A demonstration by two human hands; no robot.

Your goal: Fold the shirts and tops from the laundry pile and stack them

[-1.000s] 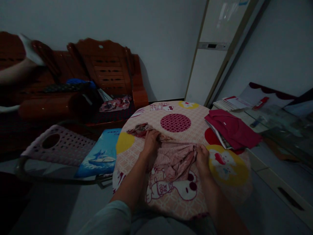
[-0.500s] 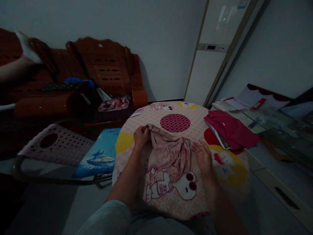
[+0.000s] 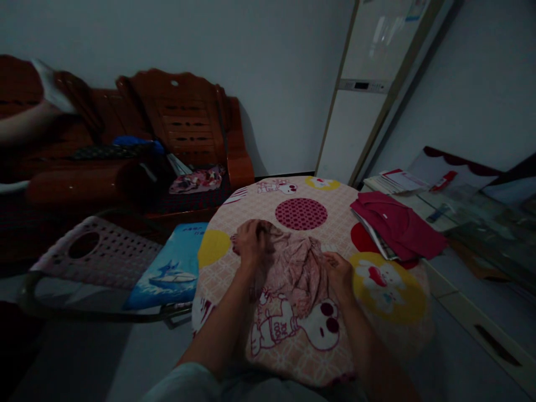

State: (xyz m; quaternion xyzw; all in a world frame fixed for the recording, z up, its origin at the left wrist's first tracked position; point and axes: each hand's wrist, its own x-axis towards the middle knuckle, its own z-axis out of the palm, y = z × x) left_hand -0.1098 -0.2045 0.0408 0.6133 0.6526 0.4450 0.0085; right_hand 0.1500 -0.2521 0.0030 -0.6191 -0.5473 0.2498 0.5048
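A crumpled dusty-pink garment (image 3: 293, 262) lies on the round table, its exact kind hard to make out in the folds. Curled over its upper left part is my left hand (image 3: 251, 245), with cloth showing on both sides of the fingers; these are slightly blurred. My right hand (image 3: 339, 273) pinches the garment's right edge between thumb and fingers. Beneath is a pink patterned tablecloth (image 3: 293, 354) with cartoon figures and coloured circles.
A folded magenta garment (image 3: 397, 223) rests on papers at the table's right edge. Beyond it stands a glass-topped cabinet (image 3: 435, 279). To the left are a woven chair (image 3: 109, 251) and a blue printed bag (image 3: 171, 273). Behind, another person's leg (image 3: 33, 120) extends over a wooden sofa (image 3: 184, 117).
My left hand has lowered the garment's raised upper edge and now lies over the cloth. My right hand, open before, has closed on the right edge.
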